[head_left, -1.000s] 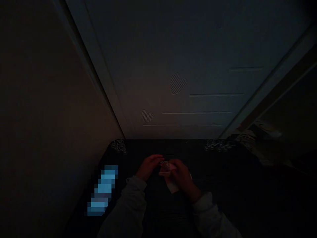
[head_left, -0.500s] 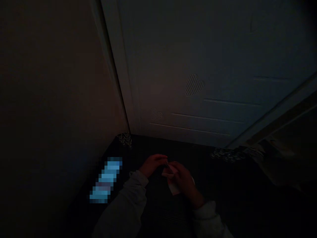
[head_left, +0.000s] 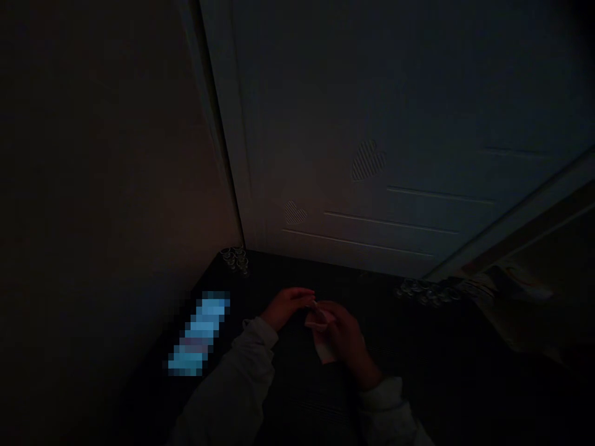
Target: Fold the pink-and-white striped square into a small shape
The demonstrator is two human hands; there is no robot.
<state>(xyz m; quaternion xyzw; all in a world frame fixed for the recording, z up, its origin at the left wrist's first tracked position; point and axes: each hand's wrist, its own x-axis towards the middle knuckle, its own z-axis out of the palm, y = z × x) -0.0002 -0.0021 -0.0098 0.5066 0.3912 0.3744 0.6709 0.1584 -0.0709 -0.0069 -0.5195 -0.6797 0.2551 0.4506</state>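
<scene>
In dim light, a thin pinkish folded sheet, paper or cloth, I cannot tell which, is between my hands over the dark surface. My right hand is closed on it from the right, and part of the sheet hangs below the fingers. On the other side my left hand has its fingers drawn together, their tips at the sheet's upper edge. A small raised fold shows where the fingertips meet. Shadow hides the exact finger contact.
A lit, pixelated phone-like screen lies left of my left forearm. Clusters of small shiny ring-like pieces sit in the back left corner and at the back right. Behind stands a pale panel with heart patterns; a wall is at left.
The view has shifted slightly. At the fingertips the sheet's upper fold has changed shape a little; both hands stay in nearly the same place.
</scene>
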